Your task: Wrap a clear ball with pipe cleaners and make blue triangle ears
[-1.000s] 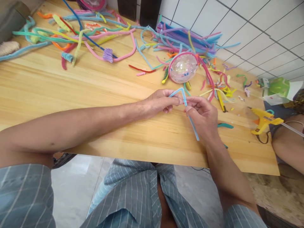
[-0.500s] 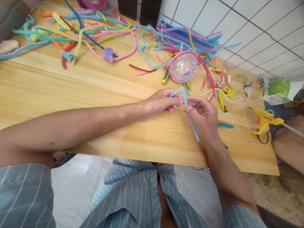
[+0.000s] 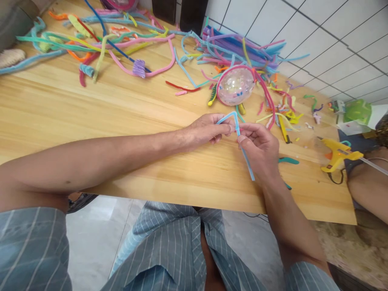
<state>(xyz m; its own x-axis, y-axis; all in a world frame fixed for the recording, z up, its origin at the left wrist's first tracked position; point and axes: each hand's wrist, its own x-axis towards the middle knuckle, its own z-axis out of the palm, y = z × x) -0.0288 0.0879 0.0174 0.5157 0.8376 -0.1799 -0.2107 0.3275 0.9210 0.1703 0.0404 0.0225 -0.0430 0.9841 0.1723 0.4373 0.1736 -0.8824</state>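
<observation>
A light blue pipe cleaner (image 3: 236, 120), bent to a sharp corner at its top, is between my two hands above the table. My left hand (image 3: 209, 128) pinches its shorter arm, with the thumb lying toward the right hand. Thumb and fingers of my right hand (image 3: 258, 145) are closed on the longer arm, whose free end hangs down past the palm. A small bit of pink shows between the fingertips; what it belongs to is hidden. Just beyond the hands sits a clear plastic dome with a pink rim (image 3: 236, 85).
Loose pipe cleaners (image 3: 157, 74) spread along the back left, and a bundle of them (image 3: 242, 48) lies by the tiled wall. To the right are a yellow cutter (image 3: 284, 130), a teal-handled tool (image 3: 288, 160), a yellow glue gun (image 3: 341, 154) and another person's arm (image 3: 368, 184).
Both hands keep the same hold on the blue pipe cleaner. The whole view has shifted very slightly; nothing else visibly differs.
</observation>
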